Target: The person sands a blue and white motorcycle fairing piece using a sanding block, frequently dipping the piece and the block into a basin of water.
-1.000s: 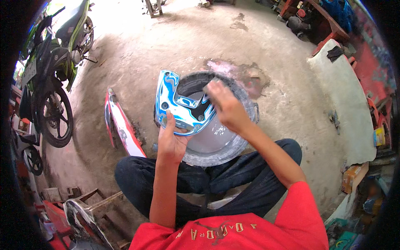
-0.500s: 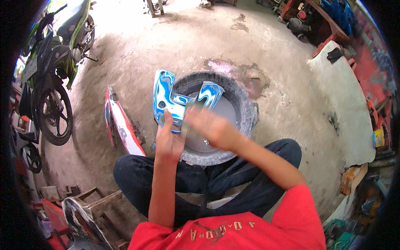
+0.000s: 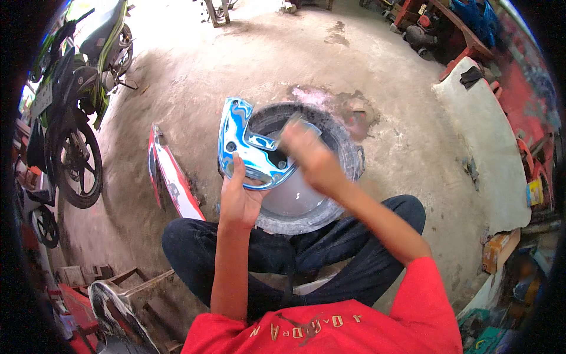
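Observation:
A U-shaped panel (image 3: 234, 130), glossy with swirled blue, white and grey layers and a few bolt holes, is held over a round black tub (image 3: 293, 225). My left hand (image 3: 240, 203) grips its near left edge, thumb on top, fingers hidden underneath. My right hand (image 3: 312, 159) is curled over the panel's right arm and smeared by motion. A small greyish piece shows at its fingertips, too blurred to name. Cloudy greyish water (image 3: 289, 206) stands in the tub between my crossed legs.
A red and white body panel (image 3: 178, 192) lies on the concrete floor left of the tub. Beyond it stands a motorcycle (image 3: 73, 130). To the right are a large pale panel (image 3: 489, 153) and a cardboard box (image 3: 500, 252). A wooden frame (image 3: 132, 283) is at lower left.
My right hand has moved away from me and slightly right, from the panel's middle to its right arm, uncovering the lower curve. My left hand and the panel have barely moved.

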Available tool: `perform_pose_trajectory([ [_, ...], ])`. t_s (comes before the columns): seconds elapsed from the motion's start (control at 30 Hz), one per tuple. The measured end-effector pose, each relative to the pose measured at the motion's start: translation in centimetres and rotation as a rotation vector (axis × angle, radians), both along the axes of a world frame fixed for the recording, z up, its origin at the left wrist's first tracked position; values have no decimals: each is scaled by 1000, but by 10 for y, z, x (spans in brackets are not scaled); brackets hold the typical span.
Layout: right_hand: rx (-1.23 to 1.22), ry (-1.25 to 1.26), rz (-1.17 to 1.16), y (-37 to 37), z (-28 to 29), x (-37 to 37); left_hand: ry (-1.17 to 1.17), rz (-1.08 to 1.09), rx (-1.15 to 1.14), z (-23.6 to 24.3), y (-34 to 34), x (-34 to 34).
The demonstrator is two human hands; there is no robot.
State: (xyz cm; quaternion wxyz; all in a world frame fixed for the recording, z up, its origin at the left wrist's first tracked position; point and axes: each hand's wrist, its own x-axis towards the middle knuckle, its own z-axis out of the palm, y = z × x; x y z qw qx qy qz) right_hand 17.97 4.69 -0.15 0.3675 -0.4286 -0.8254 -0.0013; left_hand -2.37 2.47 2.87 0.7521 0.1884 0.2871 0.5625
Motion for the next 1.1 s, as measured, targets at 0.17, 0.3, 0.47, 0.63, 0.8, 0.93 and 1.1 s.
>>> perform_pose_trajectory([
  [0.17, -28, 55, 159, -16, -1, -10, -17, -15, 14, -13, 1, -1],
  [0.3, -72, 88, -87, 5, -12, 0, -8, 5, 1, -2, 0, 4],
  [0.47, -94, 59, 232, -24, 0, -17, 30, 21, 12, -23, 2, -9],
  [0.63, -94, 112, -25, -2, -10, -1, -10, -9, -15, 1, 2, 4],
  [0.8, 22, -16, 206, -27, -4, -8, 29, -46, 2, -12, 2, -6],
  [0.93, -34, 19, -102, 16, -4, 19, 37, -21, 3, -1, 0, -1],
  [1.1, -16, -96, 212, -44, 3, -25, 141, 79, 80, -29, 10, -17],
])
